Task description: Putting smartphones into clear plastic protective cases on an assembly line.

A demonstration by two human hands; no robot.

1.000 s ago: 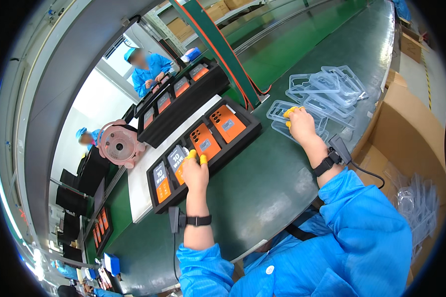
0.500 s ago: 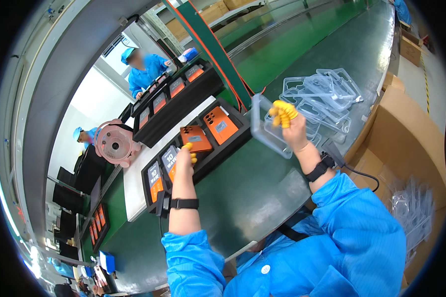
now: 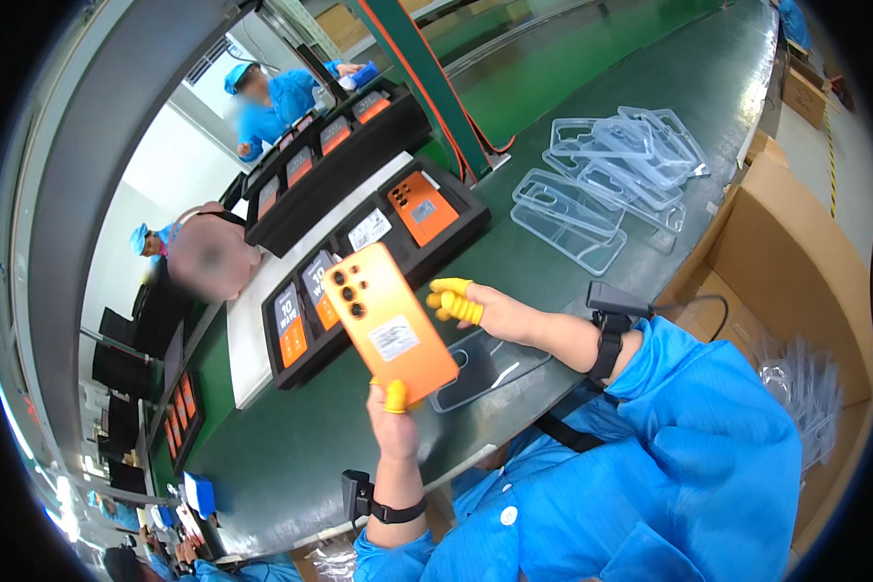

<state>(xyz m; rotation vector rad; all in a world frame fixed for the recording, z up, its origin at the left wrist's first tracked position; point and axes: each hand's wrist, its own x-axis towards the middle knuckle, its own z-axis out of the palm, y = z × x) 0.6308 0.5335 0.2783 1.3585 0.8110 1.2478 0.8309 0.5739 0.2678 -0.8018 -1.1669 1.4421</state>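
Note:
An orange phone [image 3: 390, 325], camera side facing up and with a white label, is tilted above the green table. My left hand [image 3: 395, 422], with a yellow finger cot on the thumb, grips it by its lower end. My right hand [image 3: 468, 303], in yellow finger cots, hovers beside the phone's right edge with loosely bent fingers and nothing visible in it. Beneath that hand a clear phone case [image 3: 495, 367] lies on the table, partly hidden by the phone. Just beyond, a black tray [image 3: 456, 215] holds another orange phone [image 3: 423, 209] and orange-and-grey packs [image 3: 292, 325].
Several clear cases [image 3: 623, 184] are heaped on the green table [image 3: 359, 485] at the right. A cardboard box [image 3: 771, 262] stands beside the table, with clear plastic pieces inside. A green post [image 3: 427, 87] rises behind the tray. A pink fan [image 3: 211, 254] and co-workers are farther left.
My left hand has lifted the phone out of the tray and brought it nearer. The clear case my right hand held now lies on the table, and that hand has moved left toward the phone.

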